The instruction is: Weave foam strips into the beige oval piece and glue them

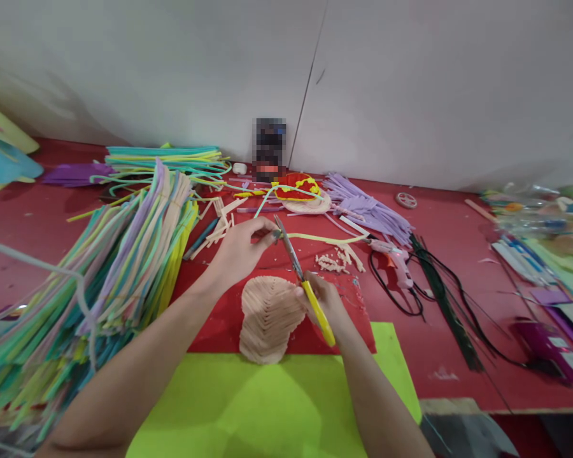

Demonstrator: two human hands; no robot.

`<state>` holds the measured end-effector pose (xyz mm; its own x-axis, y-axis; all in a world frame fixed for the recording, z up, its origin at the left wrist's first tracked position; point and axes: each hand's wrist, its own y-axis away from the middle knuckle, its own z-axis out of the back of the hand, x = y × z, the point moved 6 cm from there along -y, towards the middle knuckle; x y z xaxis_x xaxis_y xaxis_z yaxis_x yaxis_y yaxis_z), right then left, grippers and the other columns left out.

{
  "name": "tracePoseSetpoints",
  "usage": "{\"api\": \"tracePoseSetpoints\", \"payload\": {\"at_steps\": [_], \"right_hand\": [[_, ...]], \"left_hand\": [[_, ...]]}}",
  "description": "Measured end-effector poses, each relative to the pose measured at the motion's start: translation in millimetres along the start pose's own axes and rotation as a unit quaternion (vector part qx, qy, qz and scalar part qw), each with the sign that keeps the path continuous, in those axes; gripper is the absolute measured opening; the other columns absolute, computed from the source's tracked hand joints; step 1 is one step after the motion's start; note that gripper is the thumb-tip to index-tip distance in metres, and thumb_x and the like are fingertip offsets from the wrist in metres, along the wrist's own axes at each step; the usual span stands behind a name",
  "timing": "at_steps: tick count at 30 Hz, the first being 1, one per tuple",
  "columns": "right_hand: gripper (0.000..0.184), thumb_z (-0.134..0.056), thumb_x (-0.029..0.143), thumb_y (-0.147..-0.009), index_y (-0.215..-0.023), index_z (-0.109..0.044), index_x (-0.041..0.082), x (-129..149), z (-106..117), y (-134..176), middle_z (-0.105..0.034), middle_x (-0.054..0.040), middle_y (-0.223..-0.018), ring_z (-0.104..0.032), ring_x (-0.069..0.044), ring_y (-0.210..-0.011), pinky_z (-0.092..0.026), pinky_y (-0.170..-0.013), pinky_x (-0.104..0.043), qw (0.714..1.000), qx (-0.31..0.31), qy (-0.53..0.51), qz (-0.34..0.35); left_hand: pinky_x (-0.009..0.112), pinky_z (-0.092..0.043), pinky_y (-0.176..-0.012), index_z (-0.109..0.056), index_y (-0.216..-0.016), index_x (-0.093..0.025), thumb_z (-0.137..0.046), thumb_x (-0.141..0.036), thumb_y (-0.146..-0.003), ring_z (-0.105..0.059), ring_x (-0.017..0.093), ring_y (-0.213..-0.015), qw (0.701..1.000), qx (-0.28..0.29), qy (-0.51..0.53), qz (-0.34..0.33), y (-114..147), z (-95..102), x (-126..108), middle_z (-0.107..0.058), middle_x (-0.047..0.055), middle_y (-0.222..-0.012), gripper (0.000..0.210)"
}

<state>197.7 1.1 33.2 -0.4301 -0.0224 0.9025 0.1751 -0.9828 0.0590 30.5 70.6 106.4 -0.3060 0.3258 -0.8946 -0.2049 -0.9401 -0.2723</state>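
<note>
My right hand [322,296] is closed round yellow-handled scissors [319,312], whose blades point up and away toward my left fingertips. With thumb and forefinger pinched, my left hand [246,248] holds the end of a pale yellow pipe cleaner [322,238] beside the blades. The pipe cleaner's other part stretches right across the table. Whether the blades touch it, I cannot tell. Below my hands lies a beige leaf-shaped piece [270,315] made of rows of pipe cleaners, partly on a red sheet [214,331] and overlapping a lime-green sheet [258,407].
Bundles of coloured pipe cleaners [138,254] fill the left side. Purple ones [367,207] lie at the back, near a red and yellow round piece [293,187]. Beige offcuts [332,262], a pink glue gun [395,259] and its black cable are to the right.
</note>
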Motion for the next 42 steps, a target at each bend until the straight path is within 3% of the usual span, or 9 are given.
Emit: {"api": "tracePoseSetpoints", "payload": {"at_steps": [21,33,38,42], "right_hand": [[0.037,-0.058,0.039,-0.076,-0.059,-0.031,0.021,0.2,4.2,0.2,-0.024,0.0064,-0.057,-0.022,-0.008,-0.056,-0.019,-0.048,-0.022,1.000,-0.020,0.003,-0.021],[0.036,-0.057,0.052,-0.076,-0.072,-0.039,0.021,7.6,2.5,2.5,-0.043,0.0035,-0.067,-0.037,-0.011,-0.062,-0.029,-0.054,-0.024,0.998,0.050,-0.033,-0.011],[0.033,-0.058,0.049,-0.076,-0.073,-0.043,0.020,3.7,2.4,2.3,-0.040,0.0049,-0.064,-0.035,-0.010,-0.058,-0.026,-0.052,-0.023,0.999,0.042,-0.013,-0.013],[0.032,-0.059,0.042,-0.076,-0.065,-0.038,0.020,1.0,3.6,0.6,-0.033,0.0062,-0.059,-0.030,-0.009,-0.056,-0.023,-0.049,-0.022,1.000,0.013,0.012,-0.014]], "left_hand": [[0.028,-0.047,-0.074,-0.064,-0.079,-0.020,-0.059,-0.020,-0.077,-0.062,0.016,-0.074,0.999,0.002,0.018,0.029,-1.9,-3.2,12.9,-0.068,0.002,-0.078,0.005],[0.025,-0.046,-0.071,-0.064,-0.078,-0.020,-0.059,-0.019,-0.079,-0.062,0.014,-0.073,1.000,0.025,0.010,0.014,-1.9,-4.1,6.6,-0.068,0.001,-0.077,0.005],[0.025,-0.046,-0.072,-0.065,-0.078,-0.020,-0.059,-0.019,-0.080,-0.062,0.014,-0.074,1.000,0.022,0.007,0.016,-0.8,-6.1,4.7,-0.068,0.001,-0.078,0.007],[0.025,-0.047,-0.072,-0.064,-0.079,-0.020,-0.058,-0.019,-0.079,-0.062,0.015,-0.074,1.000,0.017,-0.002,0.015,-1.1,-6.3,5.9,-0.068,0.002,-0.079,0.006]]}}
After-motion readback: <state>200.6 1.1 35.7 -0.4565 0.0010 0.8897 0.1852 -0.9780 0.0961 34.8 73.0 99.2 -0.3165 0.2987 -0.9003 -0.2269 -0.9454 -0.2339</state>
